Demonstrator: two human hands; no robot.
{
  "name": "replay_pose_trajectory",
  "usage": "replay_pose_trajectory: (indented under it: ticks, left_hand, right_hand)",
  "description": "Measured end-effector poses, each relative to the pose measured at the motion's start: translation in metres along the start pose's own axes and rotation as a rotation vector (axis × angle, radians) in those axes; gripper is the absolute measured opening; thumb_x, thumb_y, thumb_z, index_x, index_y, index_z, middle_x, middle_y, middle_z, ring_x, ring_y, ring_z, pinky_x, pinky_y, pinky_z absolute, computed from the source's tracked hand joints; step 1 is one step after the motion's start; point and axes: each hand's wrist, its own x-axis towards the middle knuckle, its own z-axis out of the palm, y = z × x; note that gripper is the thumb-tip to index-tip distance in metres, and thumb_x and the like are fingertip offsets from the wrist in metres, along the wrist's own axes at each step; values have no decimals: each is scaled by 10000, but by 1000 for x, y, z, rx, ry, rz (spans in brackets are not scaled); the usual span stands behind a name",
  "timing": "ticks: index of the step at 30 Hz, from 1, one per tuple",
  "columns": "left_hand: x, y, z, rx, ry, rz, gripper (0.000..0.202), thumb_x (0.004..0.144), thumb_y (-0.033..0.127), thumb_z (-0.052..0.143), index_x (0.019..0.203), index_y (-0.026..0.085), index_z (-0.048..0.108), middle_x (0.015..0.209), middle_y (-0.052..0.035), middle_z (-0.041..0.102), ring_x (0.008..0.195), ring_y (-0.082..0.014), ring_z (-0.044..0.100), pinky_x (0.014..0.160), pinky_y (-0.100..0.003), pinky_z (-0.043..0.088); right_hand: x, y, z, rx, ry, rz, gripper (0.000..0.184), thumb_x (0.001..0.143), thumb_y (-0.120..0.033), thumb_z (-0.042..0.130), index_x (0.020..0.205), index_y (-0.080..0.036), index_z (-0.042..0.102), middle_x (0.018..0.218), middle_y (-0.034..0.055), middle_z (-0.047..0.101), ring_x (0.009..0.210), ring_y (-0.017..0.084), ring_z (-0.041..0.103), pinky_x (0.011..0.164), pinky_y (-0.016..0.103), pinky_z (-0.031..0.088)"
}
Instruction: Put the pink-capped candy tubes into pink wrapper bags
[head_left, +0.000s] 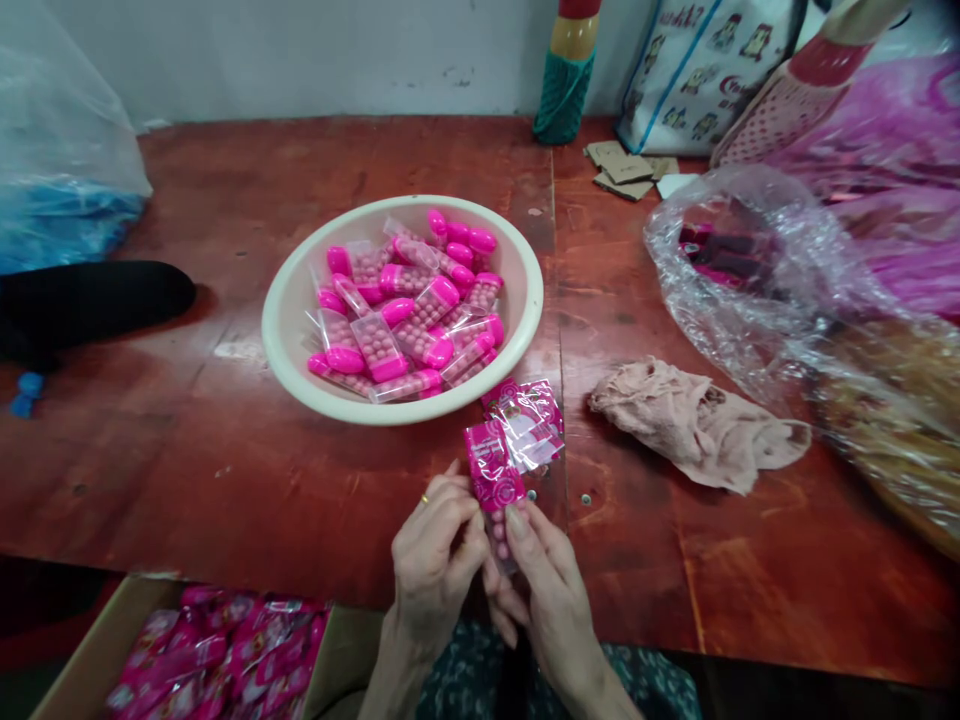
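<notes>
A small clear container of pink balls [501, 535] is gripped in my right hand [553, 585], the thumb lying along its front. A shiny pink printed sleeve [493, 468] covers its upper part. My left hand [439, 545], with a ring on one finger, is closed, its fingertips pinching the lower left edge of the sleeve. Just beyond, flat printed sleeves [531, 425] lie in a small pile against the bowl. The cream bowl [277, 330] holds several clear containers of pink balls with bright pink caps [379, 345].
A cardboard box [341, 640] of pink wrapped packs sits below the table edge at left. A crumpled beige cloth [690, 420] and clear plastic bags [757, 200] lie right. Cardboard scraps [622, 165] and a teal-covered bottle [566, 95] stand by the wall; a black object [112, 295] lies left.
</notes>
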Motion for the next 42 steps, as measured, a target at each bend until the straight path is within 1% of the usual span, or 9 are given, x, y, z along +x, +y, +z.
replay_pose_trajectory:
  ticks: [3,9,16,23,28,31,35,39,42]
  left_hand:
    - [-6,3,3,-24,35,-69,191,740,16,533,713,188,611,645,-7,611,781,-182,597,831,-349,456]
    - [-5,7,5,-522,109,-680,162,800,232,554,666,179,627,639,-8,620,592,-152,597,666,-297,506]
    - [0,11,14,-849,60,-916,124,743,248,649,666,155,619,656,30,589,347,-51,468,321,-174,364]
    - [-14,20,19,-936,85,-1038,52,765,192,643,807,165,656,691,6,663,571,-78,561,568,-171,445]
    - [-7,23,13,-1003,235,-1039,353,715,376,677,998,168,645,949,-79,702,840,-195,637,747,-278,485]
    - [7,31,14,-1058,297,-1095,403,720,363,670,1054,142,619,997,-115,695,901,-224,635,808,-325,477]
    - [20,35,16,-1175,336,-1164,248,784,313,602,946,128,636,904,-106,714,859,-220,650,795,-346,490]
    - [18,32,18,-1202,286,-1146,238,783,325,607,910,128,644,871,-103,717,827,-213,656,755,-324,505]
    - [14,31,19,-1169,264,-1136,184,796,268,602,906,130,652,856,-97,722,804,-197,660,750,-306,504]
  right_hand:
    - [-2,-2,2,-78,89,-26,251,872,-428,505,809,-187,477,530,-98,411,337,-3,275,304,84,273]
    - [-1,-2,4,-193,94,3,309,868,-493,462,803,-192,447,546,-84,454,333,1,259,296,100,228]
    - [0,-8,2,-382,82,-10,326,868,-510,436,799,-192,444,556,-79,419,377,27,315,323,130,251]
    - [-4,-17,-6,-803,136,-153,222,910,-370,419,796,-199,504,613,-32,500,496,89,459,439,186,371]
    - [1,-9,-8,-1187,118,-555,277,915,-236,404,1136,-179,561,916,104,612,825,208,603,700,295,496]
    - [0,-6,-7,-1248,122,-622,370,905,-252,439,1262,-179,506,998,127,589,906,225,599,753,305,509]
    - [-5,-8,-6,-1003,156,-509,382,876,-311,504,1240,-196,484,1094,102,580,980,215,579,830,301,481]
    - [-5,-12,-4,-684,112,-152,198,882,-371,492,898,-187,564,669,-12,578,539,108,529,506,209,437]
    - [-3,-12,-3,-583,89,-83,226,872,-397,500,844,-180,558,561,-43,519,418,75,431,397,186,344]
